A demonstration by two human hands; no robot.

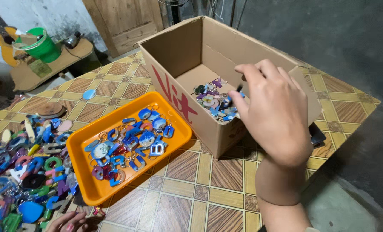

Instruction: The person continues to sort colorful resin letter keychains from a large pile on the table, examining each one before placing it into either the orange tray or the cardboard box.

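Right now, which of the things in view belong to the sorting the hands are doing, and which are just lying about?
In the work:
right hand over the cardboard box
keychains in the box
orange tray of letter keychains
loose keychain pile, left hand beside it

Lying about:
green bucket
guitar
wooden disc
blue oval piece

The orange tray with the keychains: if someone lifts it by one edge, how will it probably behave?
The orange tray looks like thin plastic, so it may flex a little. Its keychains lie loose in a heap, so they would likely slide to the low side and shift the weight. The rim is shallow, so a steep tilt could spill them onto the table.
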